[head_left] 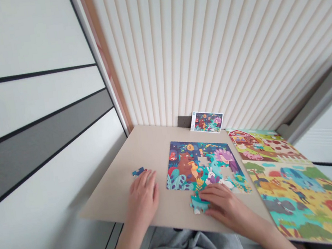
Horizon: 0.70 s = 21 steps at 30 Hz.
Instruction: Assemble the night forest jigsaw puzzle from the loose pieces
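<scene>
My left hand (143, 194) lies palm down on the left of the table, fingers stretched out, with the tips against a dark blue jigsaw piece (138, 171). Near the front edge, my right hand (224, 202) has its thumb and fingers bent around the right side of a teal jigsaw piece (198, 204). The fingers hide part of that piece. Beyond this hand lies a mostly assembled animal jigsaw puzzle (187, 165), with gaps (203, 161) showing bare tabletop. The right hand covers part of its lower edge.
A picture card (207, 122) with the same scene leans against the ribbed wall (157, 59), beside a dark socket (184, 121). Two other finished puzzles, a farm scene (269, 147) and a savanna scene (306, 199), lie to the right. A white cabinet (51, 165) stands left of the table (110, 190).
</scene>
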Each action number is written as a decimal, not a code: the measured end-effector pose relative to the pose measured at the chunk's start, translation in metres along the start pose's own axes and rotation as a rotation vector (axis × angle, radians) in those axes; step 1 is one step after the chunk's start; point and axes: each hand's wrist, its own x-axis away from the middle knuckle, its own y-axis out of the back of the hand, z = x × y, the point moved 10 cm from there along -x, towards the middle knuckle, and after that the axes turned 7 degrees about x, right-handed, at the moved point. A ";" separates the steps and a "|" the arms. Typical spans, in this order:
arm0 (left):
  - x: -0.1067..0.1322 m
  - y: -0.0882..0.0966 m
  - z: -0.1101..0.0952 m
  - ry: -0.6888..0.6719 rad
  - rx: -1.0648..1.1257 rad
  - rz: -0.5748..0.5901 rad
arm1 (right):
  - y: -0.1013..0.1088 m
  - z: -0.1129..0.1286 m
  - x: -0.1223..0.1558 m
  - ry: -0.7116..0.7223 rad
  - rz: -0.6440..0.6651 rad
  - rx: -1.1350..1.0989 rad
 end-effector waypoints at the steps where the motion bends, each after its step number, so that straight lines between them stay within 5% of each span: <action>1: -0.001 0.004 0.015 0.043 -0.065 -0.010 | -0.004 0.001 0.001 -0.001 -0.001 -0.011; 5: -0.008 0.002 0.069 0.156 -0.109 0.088 | -0.008 -0.004 0.004 -0.014 -0.054 -0.044; 9: -0.011 -0.011 0.094 0.176 -0.016 0.184 | -0.001 -0.008 0.009 -0.055 -0.143 -0.056; 21: -0.017 -0.023 0.090 0.302 0.287 0.109 | -0.003 0.004 0.007 -0.056 -0.106 -0.030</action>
